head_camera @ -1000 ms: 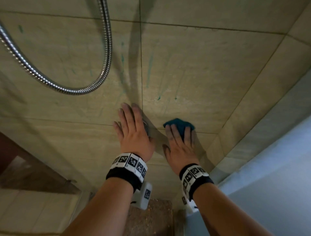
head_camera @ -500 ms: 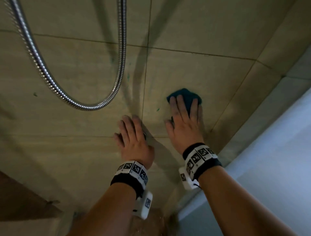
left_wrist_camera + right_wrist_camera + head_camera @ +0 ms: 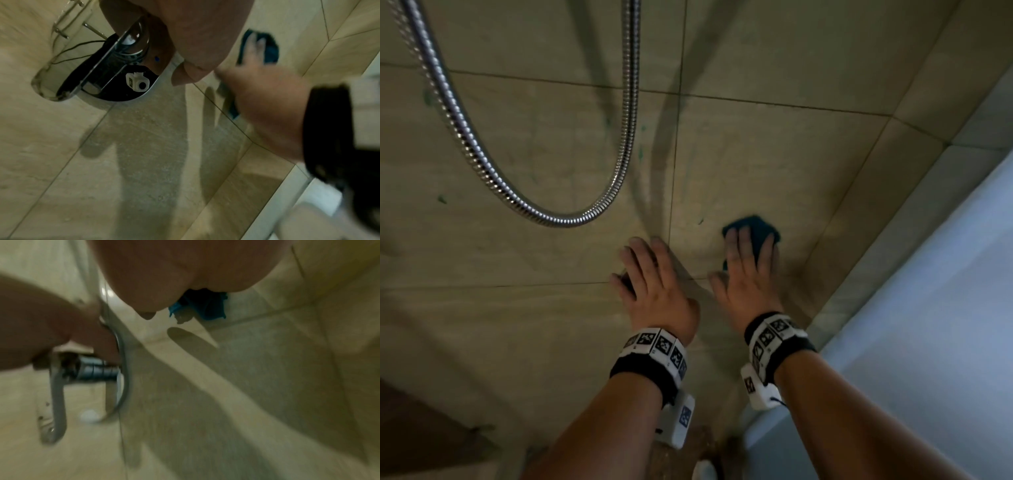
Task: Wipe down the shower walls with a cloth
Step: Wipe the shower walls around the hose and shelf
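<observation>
Cloth [image 3: 755, 228]: dark teal, soft and crumpled, pinned flat to the beige tiled shower wall [image 3: 774, 154] under the right hand; its edge shows past the fingertips and by the thumb side.

Left to right, head view:
- Shower hose [image 3: 482, 161]: ribbed chrome metal, hanging in a U-shaped loop above and left of the left hand, clear of it.
- Green flecks on the tile left of and above the left hand; one small fleck between the two hands.
- Left hand [image 3: 654, 284]: fingers straight and slightly spread, palm against the wall, gripping nothing. It covers a chrome fitting [image 3: 98, 68]; the left wrist view shows this as a rounded, mirror-polished wall plate with a lever, reflecting a small white camera unit.
- Vertical grout line runs between the hands, just right of the left fingertips.
- Right hand [image 3: 748, 270]: fingers extended and together, pressing the cloth onto the tile, not curled round it. Motion-blurred in all views.
- Wall corner right of the right hand; beyond it a pale grey-white surface, material not determinable.

Tiles: large rectangular, matt, faintly streaked stone pattern, thin dark grout. Hand shadows fall across them.

Both wrists carry black bands with white blocks of square black-and-white coded markers; no readable writing. Right wrist view: cloth [image 3: 205, 308] shows bright blue at its frayed lower edge beneath the palm.
</observation>
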{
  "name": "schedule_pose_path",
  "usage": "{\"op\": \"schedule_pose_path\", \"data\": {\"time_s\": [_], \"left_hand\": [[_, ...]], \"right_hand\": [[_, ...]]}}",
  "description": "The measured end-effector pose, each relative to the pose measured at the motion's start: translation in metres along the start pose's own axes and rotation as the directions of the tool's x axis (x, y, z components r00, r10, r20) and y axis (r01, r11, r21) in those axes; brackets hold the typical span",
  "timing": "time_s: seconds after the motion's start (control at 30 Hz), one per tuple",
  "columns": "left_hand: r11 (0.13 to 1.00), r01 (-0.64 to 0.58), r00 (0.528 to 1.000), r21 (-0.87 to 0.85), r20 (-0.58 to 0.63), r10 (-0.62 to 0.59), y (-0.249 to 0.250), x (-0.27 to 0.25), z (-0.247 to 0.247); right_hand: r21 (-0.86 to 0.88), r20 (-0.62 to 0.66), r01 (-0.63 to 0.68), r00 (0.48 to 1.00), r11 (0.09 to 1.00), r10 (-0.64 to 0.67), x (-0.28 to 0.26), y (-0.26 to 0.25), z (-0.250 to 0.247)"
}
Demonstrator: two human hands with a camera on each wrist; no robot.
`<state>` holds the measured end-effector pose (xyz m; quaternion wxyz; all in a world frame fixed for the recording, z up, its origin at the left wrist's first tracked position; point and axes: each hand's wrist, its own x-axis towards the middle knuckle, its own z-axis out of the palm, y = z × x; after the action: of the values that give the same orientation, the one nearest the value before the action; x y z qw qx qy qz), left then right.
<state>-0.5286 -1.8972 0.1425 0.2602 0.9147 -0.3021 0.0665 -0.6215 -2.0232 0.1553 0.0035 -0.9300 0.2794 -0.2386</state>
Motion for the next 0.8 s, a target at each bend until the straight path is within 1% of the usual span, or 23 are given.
{"op": "schedule_pose_path", "data": {"time_s": [0.07,0.1,0.2,0.27,0.37,0.43,0.5,0.6,0.8], "left_hand": [[1.0,-0.007,1.0,0.003,0.013,0.007,-0.001,-0.001,0.001],[1.0,-0.01,1.0,0.002,0.012,0.01,-0.002,-0.001,0.001],[1.0,-0.013,1.0,-0.025,0.011,0.014,-0.004,0.0,0.002],[0.999,-0.006,1.0,-0.035,0.014,0.007,-0.003,0.001,0.002],[0.999,0.0,1.0,-0.037,0.029,0.001,-0.002,0.002,0.001],[0.999,-0.009,1.0,-0.041,0.006,0.01,-0.001,0.001,0.001],[0.998,-0.016,1.0,-0.058,-0.005,0.016,-0.002,0.0,0.001],[0.998,-0.027,1.0,-0.064,-0.011,0.026,-0.003,0.0,0.001],[0.997,-0.023,1.0,-0.073,-0.011,0.022,-0.002,0.0,-0.002]], "right_hand": [[0.016,0.037,-0.02,0.999,1.0,0.019,-0.015,0.004,0.022],[0.026,0.034,-0.033,0.999,0.999,0.032,-0.016,0.003,0.026],[0.059,-0.005,-0.039,0.999,0.997,0.039,-0.002,-0.007,0.01],[0.104,-0.08,-0.021,0.996,0.994,0.029,0.02,-0.018,-0.016],[0.092,-0.254,0.044,0.967,0.995,-0.02,0.058,-0.037,-0.06],[0.048,-0.31,0.082,0.949,0.995,-0.064,0.074,-0.045,-0.079],[0.008,-0.341,0.101,0.936,0.995,-0.092,0.08,-0.044,-0.084],[-0.025,-0.359,0.092,0.928,0.995,-0.095,0.076,-0.032,-0.074],[0.021,-0.286,0.014,0.958,1.0,-0.007,0.062,-0.031,-0.058]]}}
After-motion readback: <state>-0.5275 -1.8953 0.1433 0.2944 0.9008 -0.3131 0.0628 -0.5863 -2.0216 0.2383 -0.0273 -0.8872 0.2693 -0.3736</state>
